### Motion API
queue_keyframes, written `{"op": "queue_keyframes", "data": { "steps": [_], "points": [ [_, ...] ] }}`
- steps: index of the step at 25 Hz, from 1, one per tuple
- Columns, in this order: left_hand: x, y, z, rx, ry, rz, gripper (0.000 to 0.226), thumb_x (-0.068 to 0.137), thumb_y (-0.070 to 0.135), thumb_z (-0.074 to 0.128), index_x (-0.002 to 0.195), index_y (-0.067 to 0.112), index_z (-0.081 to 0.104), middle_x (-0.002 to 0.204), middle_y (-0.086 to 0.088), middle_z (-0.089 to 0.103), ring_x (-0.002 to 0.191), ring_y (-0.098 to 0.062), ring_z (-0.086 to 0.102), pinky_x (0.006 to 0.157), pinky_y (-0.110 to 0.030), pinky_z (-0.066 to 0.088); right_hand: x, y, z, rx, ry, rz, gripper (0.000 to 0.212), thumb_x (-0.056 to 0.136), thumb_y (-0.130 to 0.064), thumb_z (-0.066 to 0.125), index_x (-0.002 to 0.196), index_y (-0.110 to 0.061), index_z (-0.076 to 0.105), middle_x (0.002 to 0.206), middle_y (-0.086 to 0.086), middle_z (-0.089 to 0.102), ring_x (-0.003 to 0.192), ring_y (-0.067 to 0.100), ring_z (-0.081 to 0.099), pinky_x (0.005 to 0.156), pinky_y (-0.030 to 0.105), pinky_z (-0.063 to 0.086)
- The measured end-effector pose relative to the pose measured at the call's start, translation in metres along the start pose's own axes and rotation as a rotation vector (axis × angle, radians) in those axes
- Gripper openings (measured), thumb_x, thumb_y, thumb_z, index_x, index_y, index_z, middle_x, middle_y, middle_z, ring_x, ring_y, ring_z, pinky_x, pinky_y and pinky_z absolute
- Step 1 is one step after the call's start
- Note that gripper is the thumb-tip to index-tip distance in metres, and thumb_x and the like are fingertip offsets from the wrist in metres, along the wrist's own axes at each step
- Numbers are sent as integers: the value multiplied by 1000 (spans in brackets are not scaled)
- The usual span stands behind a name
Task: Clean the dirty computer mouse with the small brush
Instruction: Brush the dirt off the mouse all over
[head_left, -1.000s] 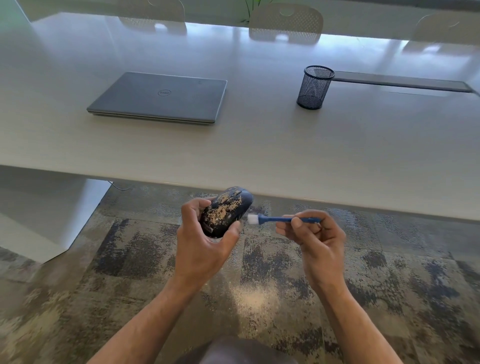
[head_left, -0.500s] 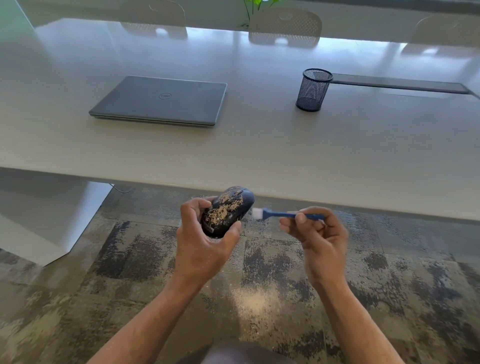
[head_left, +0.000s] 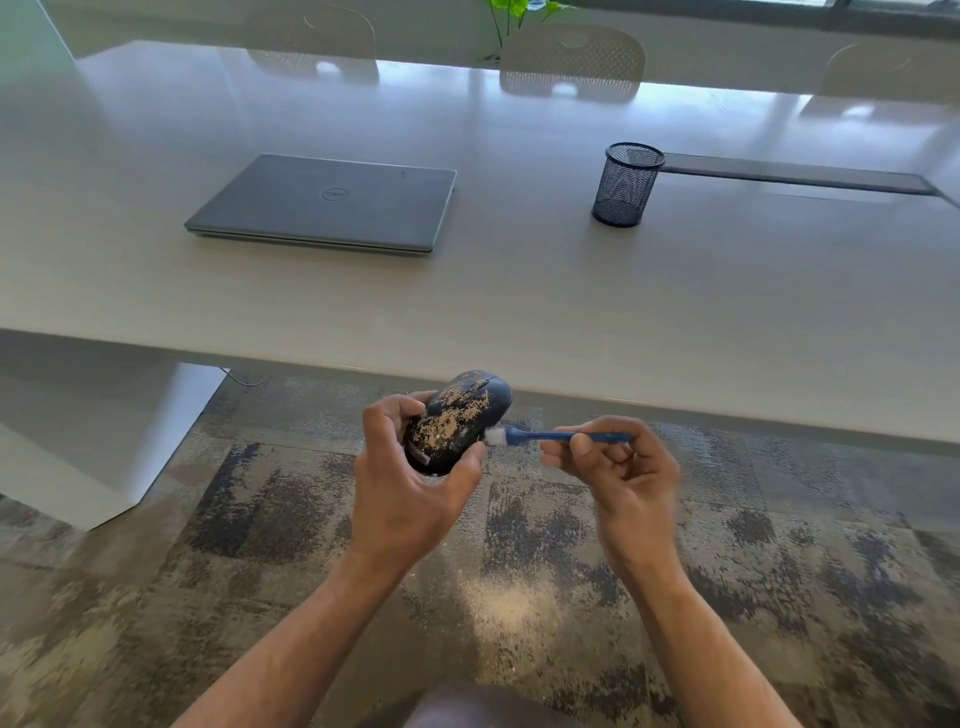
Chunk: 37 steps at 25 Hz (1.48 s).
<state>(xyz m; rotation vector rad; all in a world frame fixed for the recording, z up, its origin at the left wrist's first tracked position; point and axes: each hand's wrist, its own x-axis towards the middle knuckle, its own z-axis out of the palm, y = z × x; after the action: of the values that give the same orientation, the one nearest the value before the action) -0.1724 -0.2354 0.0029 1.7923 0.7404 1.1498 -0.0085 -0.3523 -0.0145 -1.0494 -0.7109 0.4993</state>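
Note:
A dark computer mouse (head_left: 460, 418), speckled with tan dirt on its top, is held in my left hand (head_left: 410, 483) in the air just in front of the table edge, its top tilted toward me. My right hand (head_left: 621, 470) pinches a small blue brush (head_left: 550, 435) by its handle. The brush's white bristle tip touches the mouse's right side near my left thumb.
A long pale table (head_left: 519, 291) stretches ahead with a closed grey laptop (head_left: 327, 202) at left and a black mesh pen cup (head_left: 626, 184) at right. Pale chairs (head_left: 571, 60) stand behind it. Below my hands lies patterned carpet (head_left: 260, 519) with a patch of fallen tan crumbs (head_left: 506, 603).
The brush tip has moved left, from a small gap beside the mouse to touching its right side. My right hand followed; the mouse stays in my left hand.

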Motion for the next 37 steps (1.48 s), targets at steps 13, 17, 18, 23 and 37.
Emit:
{"op": "queue_keyframes", "data": {
  "steps": [13, 17, 18, 23, 37],
  "points": [
    [-5, -4, -3, 21, 8, 60, 70, 71, 9, 86, 113, 32, 35, 115, 6, 55, 97, 2, 65, 72, -8, 52, -19, -12, 16, 26, 86, -14, 16, 86, 0, 66, 94, -13, 73, 83, 11, 77, 78, 28, 79, 78, 38, 64],
    [-8, -4, -1, 40, 0, 86, 70, 70, 16, 86, 116, 30, 34, 118, 9, 54, 98, 2, 65, 74, -9, 53, -2, -35, 12, 5, 129, -13, 10, 87, -8, 68, 96, -10, 71, 76, 3, 77, 74, 22, 78, 74, 35, 64],
    [-9, -4, 0, 41, -4, 94, 71, 70, 15, 86, 117, 30, 34, 119, 10, 53, 99, 2, 65, 75, -10, 53, 0, -39, 13, 3, 126, -4, 11, 88, -12, 69, 97, -14, 74, 77, 5, 78, 73, 22, 79, 73, 33, 64],
    [-11, -5, 1, 79, -14, 137, 73, 70, 11, 89, 117, 25, 35, 120, 14, 49, 100, 6, 64, 75, -8, 53, 1, -37, 31, -138, 65, 20, 14, 91, -12, 73, 98, -23, 78, 78, 10, 79, 73, 25, 79, 69, 33, 64],
    [-12, -4, -2, 62, 15, 109, 68, 72, 30, 82, 120, 26, 35, 115, 2, 54, 100, 4, 62, 74, -7, 51, 14, -46, 26, -248, 247, 74, 6, 94, -8, 72, 100, -9, 74, 74, 8, 79, 70, 25, 79, 66, 37, 66]
  ]
}}
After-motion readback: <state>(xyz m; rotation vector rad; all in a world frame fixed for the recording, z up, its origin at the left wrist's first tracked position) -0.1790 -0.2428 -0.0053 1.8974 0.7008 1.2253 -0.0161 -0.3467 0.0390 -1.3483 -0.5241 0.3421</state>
